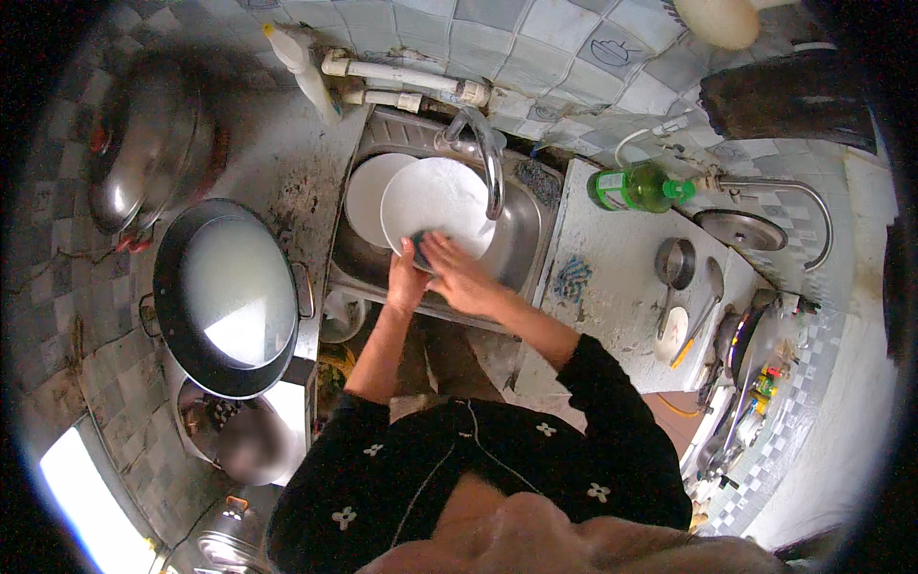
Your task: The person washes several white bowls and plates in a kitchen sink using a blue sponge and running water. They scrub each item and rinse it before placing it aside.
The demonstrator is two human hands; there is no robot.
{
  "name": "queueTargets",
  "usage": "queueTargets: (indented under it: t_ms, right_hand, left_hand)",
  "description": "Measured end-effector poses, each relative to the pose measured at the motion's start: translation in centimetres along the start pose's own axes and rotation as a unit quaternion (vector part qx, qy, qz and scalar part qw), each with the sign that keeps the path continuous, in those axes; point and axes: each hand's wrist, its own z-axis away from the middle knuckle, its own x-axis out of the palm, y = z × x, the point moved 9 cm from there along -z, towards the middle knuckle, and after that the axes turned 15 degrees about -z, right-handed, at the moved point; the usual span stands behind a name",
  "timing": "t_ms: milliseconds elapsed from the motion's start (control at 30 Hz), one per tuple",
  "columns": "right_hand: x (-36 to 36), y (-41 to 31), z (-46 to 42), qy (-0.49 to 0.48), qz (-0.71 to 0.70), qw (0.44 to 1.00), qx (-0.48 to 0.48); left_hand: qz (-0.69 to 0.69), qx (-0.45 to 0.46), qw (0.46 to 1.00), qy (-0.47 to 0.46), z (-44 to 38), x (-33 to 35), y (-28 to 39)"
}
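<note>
My left hand [406, 281] grips the near rim of a white plate or shallow bowl [439, 197], tilted over the sink. A dark green scouring pad [423, 247] is partly hidden under the fingers of my right hand [459, 276], which press it against the inside near the rim. Behind and to the left, a second white dish [369, 197] sits in the stainless steel sink [520, 247], partly covered by the first. The chrome faucet [495, 168] arches over the right edge of the held dish. Whether water runs from it, I cannot tell.
On the left counter stands a large wok [244, 287] of cloudy liquid, with a metal lidded pot [154, 143] behind it. To the right are a green bottle [631, 188], a small ladle [674, 265] and a white spoon [672, 333]. White pipes [401, 75] run along the tiled wall.
</note>
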Motion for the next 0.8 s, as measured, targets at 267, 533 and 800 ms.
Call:
queueTargets:
  t_ms: [267,533,800]
  right_hand:
    - [-1.5,3.9,-5.1,0.106,0.076,0.990,-0.057]
    - [-1.0,4.3,-1.0,0.056,0.043,0.997,0.021]
    - [-5.8,13.0,-5.8,0.220,0.020,0.973,0.067]
  left_hand:
    - [-0.074,-0.111,0.988,-0.081,1.5,2.8,-2.9]
    - [-0.120,-0.074,0.982,-0.129,1.0,1.1,-0.4]
    - [-0.140,-0.132,0.976,-0.099,2.7,2.0,-1.5]
